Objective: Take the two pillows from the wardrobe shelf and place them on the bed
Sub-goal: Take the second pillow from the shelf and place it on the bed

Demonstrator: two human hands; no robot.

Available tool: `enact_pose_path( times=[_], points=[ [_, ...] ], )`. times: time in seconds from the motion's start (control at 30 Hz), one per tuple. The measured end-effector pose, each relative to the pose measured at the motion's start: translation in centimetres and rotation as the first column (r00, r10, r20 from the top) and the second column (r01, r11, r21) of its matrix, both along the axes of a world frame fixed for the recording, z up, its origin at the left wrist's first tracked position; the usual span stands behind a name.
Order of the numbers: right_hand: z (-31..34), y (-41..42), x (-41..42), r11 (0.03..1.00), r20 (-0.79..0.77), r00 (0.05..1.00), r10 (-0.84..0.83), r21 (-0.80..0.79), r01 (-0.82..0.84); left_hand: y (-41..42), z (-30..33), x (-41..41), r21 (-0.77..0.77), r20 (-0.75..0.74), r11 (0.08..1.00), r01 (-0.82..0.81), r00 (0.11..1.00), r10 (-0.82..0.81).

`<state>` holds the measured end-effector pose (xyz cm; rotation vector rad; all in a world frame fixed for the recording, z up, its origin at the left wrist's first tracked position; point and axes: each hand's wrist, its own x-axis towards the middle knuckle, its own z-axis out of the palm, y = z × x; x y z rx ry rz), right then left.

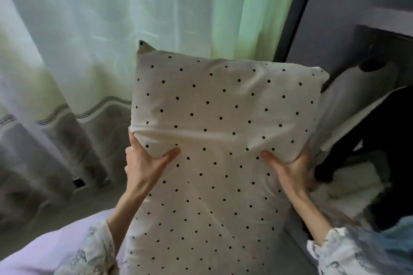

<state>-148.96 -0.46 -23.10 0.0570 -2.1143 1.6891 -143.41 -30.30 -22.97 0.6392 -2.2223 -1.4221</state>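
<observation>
The pillow (223,140) is matt cream cloth, dotted black, softly creased. Behind it hangs a sheer, faintly glossy curtain (89,40). The sleeves (96,250) are thin printed cloth. The pale heap (348,187) at right looks fleecy, perhaps; it's blurred.

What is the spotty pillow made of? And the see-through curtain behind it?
The spotty pillow looks like soft matte cotton-type cloth over squashy filling: it creases and dents where the left hand and right hand grip it. The curtain seems a thin sheer fabric, since light glows through its hanging folds.
</observation>
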Motion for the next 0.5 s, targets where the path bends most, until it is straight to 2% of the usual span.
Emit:
enact_pose_path(
  times=[0.23, 0.5],
  points=[
    [0.7, -12.0, -7.3, 0.979, -0.010, 0.980, 0.200, -0.020, -0.201, -10.1, 0.8, -1.1, -0.042, -0.018, 0.972, -0.233, 0.972, 0.232],
    [2.6, -23.5, -18.8, 0.917, -0.016, 0.917, 0.398, 0.013, -0.398, -18.3, 1.9, -5.5, -0.029, -0.030, 0.883, -0.468, 0.884, 0.467]
  ],
)
